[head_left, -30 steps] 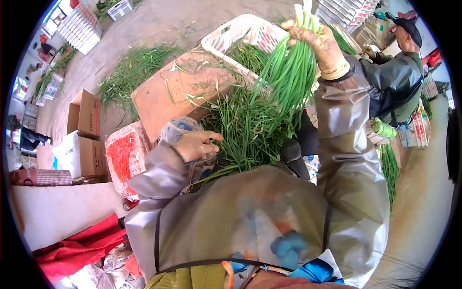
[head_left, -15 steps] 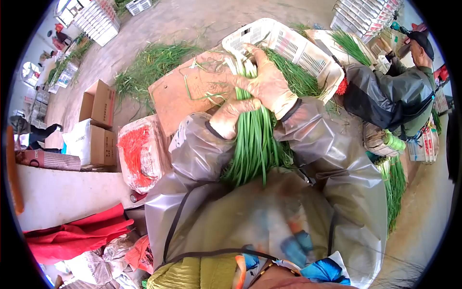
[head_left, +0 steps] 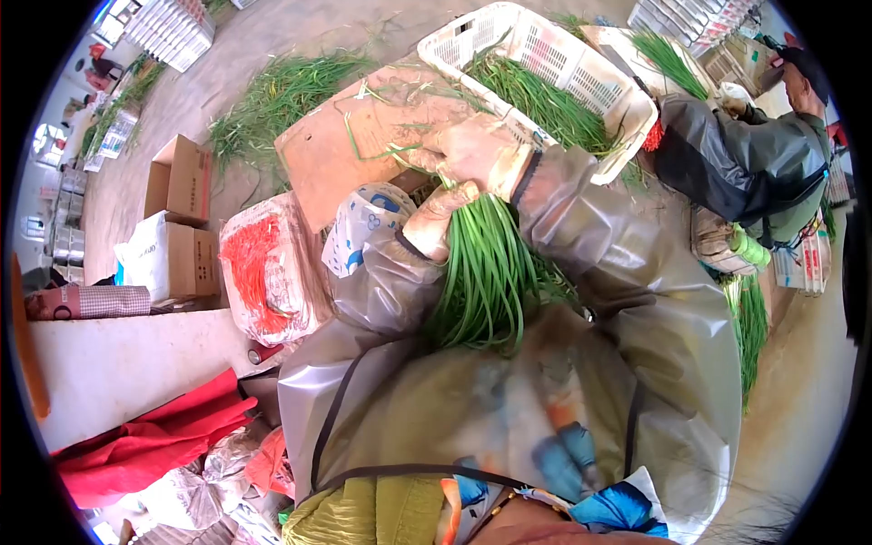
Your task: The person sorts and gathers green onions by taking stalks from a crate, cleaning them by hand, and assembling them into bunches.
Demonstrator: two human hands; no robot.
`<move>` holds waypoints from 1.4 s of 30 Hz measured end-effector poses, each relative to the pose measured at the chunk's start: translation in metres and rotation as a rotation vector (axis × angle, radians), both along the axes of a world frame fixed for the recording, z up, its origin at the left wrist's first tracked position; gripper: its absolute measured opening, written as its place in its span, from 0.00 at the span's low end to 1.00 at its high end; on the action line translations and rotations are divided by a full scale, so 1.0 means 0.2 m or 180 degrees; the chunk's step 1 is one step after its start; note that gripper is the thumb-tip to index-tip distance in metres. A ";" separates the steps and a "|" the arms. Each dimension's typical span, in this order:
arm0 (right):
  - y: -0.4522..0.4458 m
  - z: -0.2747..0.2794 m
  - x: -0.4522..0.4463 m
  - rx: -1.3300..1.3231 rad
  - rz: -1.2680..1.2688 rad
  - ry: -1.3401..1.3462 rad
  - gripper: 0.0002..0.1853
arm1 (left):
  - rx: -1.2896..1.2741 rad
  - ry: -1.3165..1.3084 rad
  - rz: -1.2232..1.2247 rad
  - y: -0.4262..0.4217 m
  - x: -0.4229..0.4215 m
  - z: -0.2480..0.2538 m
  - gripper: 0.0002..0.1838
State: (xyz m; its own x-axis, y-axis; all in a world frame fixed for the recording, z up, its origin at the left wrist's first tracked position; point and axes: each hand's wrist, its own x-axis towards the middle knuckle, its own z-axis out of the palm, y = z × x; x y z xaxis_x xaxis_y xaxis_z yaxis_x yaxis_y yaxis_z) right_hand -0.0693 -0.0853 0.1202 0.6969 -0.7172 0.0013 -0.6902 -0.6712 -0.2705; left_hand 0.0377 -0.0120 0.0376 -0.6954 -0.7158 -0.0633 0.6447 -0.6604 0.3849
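Observation:
A bunch of long green stalks hangs down over my lap, its upper end inside my hands. My left hand is wrapped round the bunch from the left side. Above it my right hand is closed over the pale upper ends and covers most of them. Both hands look close together or touching. Behind the hands lies a brown board with loose green leaves on it. More dark green leaves show beside the bunch at its lower right.
A white plastic crate with green stalks stands beyond my right hand. Red ties lie on a wrapped stack at the left. Another person sits at the right. Cardboard boxes stand at the far left.
My right hand has come down from the upper right with the bunch, and my left hand has gone from open to closed round it. Since the middle frame my right hand has turned over the stalk tops.

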 end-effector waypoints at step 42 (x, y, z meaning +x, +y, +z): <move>0.06 -0.82 -0.78 0.2906 -0.2321 -0.1853 0.12 | -0.5475 -0.3018 0.2407 0.10 0.43 0.61 0.07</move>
State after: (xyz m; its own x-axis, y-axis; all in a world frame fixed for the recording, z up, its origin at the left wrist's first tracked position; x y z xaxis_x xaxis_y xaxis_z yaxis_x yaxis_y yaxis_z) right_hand -0.2262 -0.0725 -0.0434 0.2118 -0.8300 -0.5160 -0.4430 0.3891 -0.8077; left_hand 0.1232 0.0079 0.1595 -0.4707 -0.4856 0.7367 -0.1606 0.8682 0.4696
